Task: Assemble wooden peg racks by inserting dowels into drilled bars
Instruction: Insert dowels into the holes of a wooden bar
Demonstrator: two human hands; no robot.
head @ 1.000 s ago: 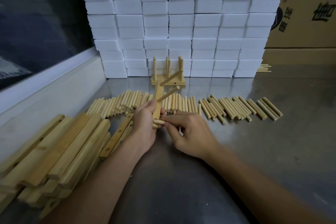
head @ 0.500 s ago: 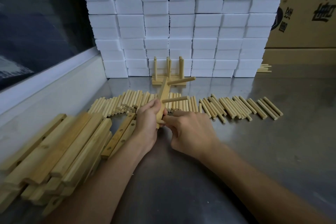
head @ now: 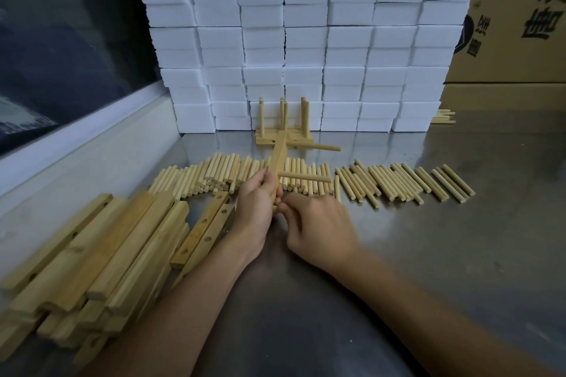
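My left hand (head: pixel 255 208) grips a drilled wooden bar (head: pixel 279 156) that stands nearly upright over the table. Two dowels stick out of it to the right: an upper dowel (head: pixel 318 147) and a lower dowel (head: pixel 304 176). My right hand (head: pixel 315 223) sits against the bar's lower end with its fingertips curled at the bar; a third dowel there is hidden by the fingers. A long row of loose dowels (head: pixel 398 182) lies behind the hands. A pile of drilled bars (head: pixel 101 257) lies at the left.
Finished peg racks (head: pixel 284 128) stand against a wall of white foam blocks (head: pixel 306 40). A cardboard box (head: pixel 520 24) is at the back right, with a few dowels (head: pixel 442 117) at its foot. A sloped white ledge (head: pixel 76 162) borders the steel table (head: pixel 428 254) on the left.
The bar has turned more upright, and its two dowels have swung from pointing up-right to nearly level. The dowel end seen at my right fingertips is now hidden behind them.
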